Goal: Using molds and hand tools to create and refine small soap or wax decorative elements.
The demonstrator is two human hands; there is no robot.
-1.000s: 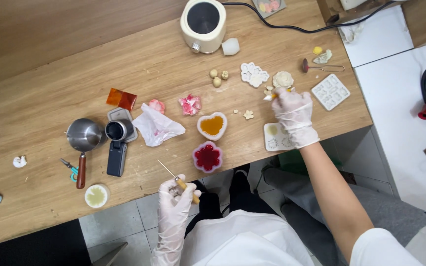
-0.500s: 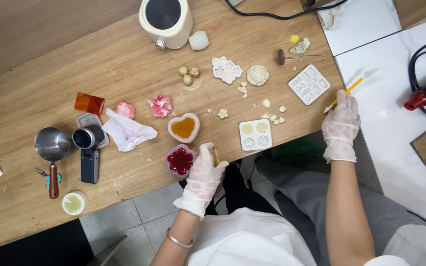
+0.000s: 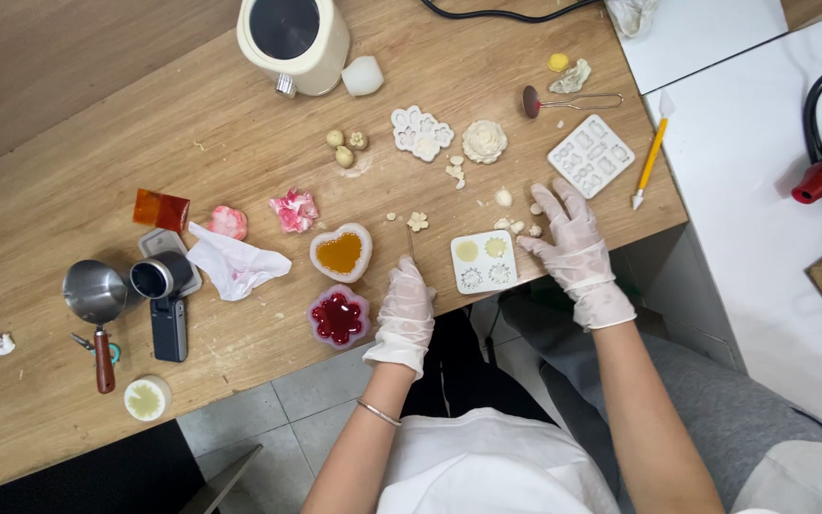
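Note:
Both hands wear white gloves. My left hand is closed around a thin wooden stick that points up past a small cream flower piece. A square white mould with four round cavities lies between my hands at the table's front edge. My right hand lies flat with its fingers spread, just right of that mould, touching small cream pieces. An orange-handled tool lies on the white surface to the right, apart from both hands.
A heart mould with amber liquid and a flower mould with red liquid sit left of my left hand. Further left are a crumpled tissue, a metal pot and a cream melter. White moulds lie behind.
My right hand put down the orange-handled tool on the white surface and came back to the small pieces by the square mould. My left hand with the stick moved right, up to the mould.

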